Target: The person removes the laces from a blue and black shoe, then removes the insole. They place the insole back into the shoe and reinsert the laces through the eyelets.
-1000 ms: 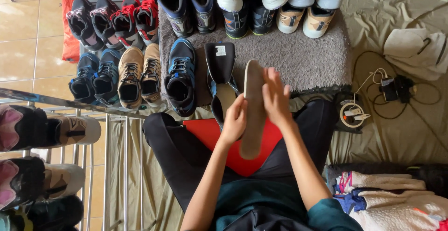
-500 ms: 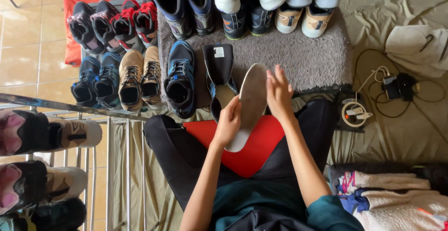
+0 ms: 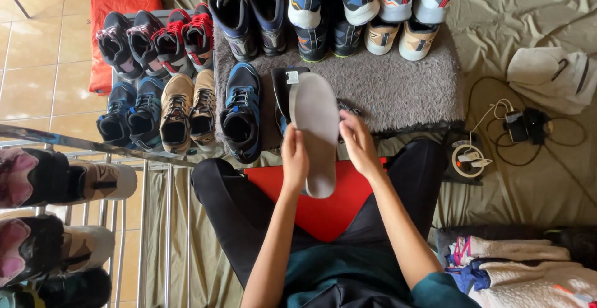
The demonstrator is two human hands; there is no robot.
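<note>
Beige tile floor sat off to one side with an olive sheet spread over the rest, a grey shaggy rug on top of it, a metal drying rack alongside, all in soft daylight.

Olive sheet (creased): grey rug, cables.

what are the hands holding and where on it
Both hands hold a grey insole: the left hand on its left edge, the right hand on its right edge, near the middle of its length.
</note>
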